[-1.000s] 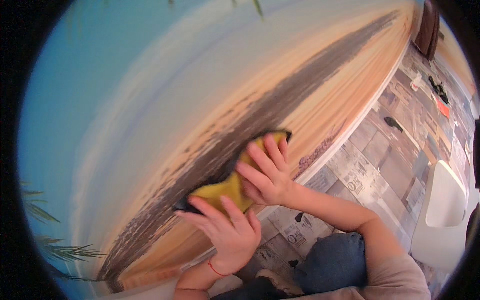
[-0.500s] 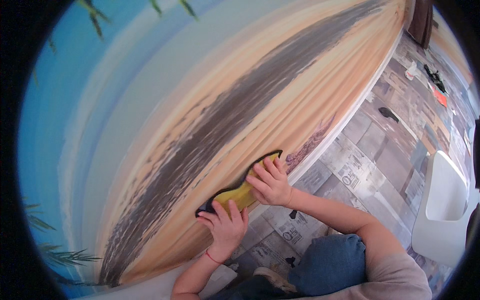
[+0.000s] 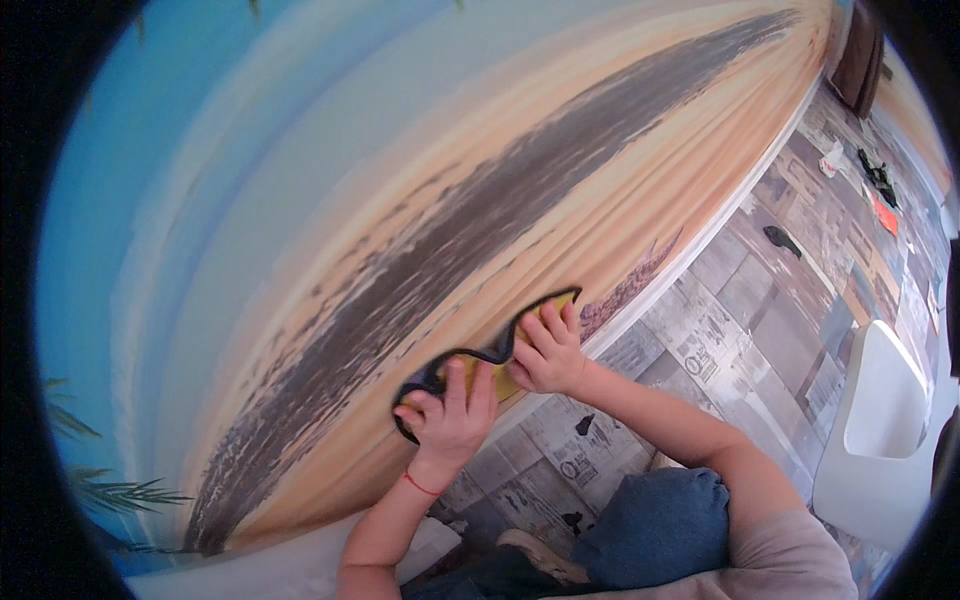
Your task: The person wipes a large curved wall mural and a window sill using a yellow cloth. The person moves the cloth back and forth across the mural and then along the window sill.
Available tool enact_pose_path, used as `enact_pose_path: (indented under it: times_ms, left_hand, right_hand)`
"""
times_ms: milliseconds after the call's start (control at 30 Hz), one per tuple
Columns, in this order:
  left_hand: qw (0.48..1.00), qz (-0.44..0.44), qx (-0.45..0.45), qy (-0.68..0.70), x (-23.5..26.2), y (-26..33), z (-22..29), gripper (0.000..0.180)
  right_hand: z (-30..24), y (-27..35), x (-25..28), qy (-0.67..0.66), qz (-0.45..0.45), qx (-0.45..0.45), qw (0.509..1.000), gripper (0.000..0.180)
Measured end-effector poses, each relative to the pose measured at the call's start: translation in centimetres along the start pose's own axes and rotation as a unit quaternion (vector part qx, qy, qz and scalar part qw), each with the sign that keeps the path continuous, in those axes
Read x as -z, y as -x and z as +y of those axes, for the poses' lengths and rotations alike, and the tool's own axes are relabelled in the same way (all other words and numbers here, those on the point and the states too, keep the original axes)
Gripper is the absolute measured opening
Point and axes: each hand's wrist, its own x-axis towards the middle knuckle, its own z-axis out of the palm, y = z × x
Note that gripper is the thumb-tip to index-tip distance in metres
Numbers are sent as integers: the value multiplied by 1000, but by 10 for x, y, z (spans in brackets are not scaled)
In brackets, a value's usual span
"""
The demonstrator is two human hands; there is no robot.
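Holding black-edged yellow sheet (image 3: 503, 384) against lower mural wall (image 3: 600, 220): left hand (image 3: 452, 422) at lower-left end, right hand (image 3: 549, 358) at upper-right. Spread in grip, both 2; can't tell if pinching. Could crease or skew if pressed unevenly.

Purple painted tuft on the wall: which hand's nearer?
Right. Right hand is just lower-left of the tuft, on the yellow cloth; left hand, also on it, is farther down-left.

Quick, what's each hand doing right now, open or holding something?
Left hand: open, spread over the yellow cloth against the painted wall.
Right hand: open, spread over the cloth's other end.
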Motion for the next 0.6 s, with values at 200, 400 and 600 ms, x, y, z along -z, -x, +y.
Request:
enact_pose_path:
  times_ms: [200, 400, 600]
  left_hand:
    - [1000, -6, 5, 5, 10, -6, -12, 41]
    - [993, 22, 114, 36, 32, -52, -32, 44]
    - [999, 5, -37, 11, -14, -1, 16, 38]
  right_hand:
    - [-20, -18, 12, -59, -5, -99, 993, 48]
    - [-13, -123, 28, -70, 101, -110, 986, 50]
    - [3, -5, -2, -26, 44, -94, 994, 47]
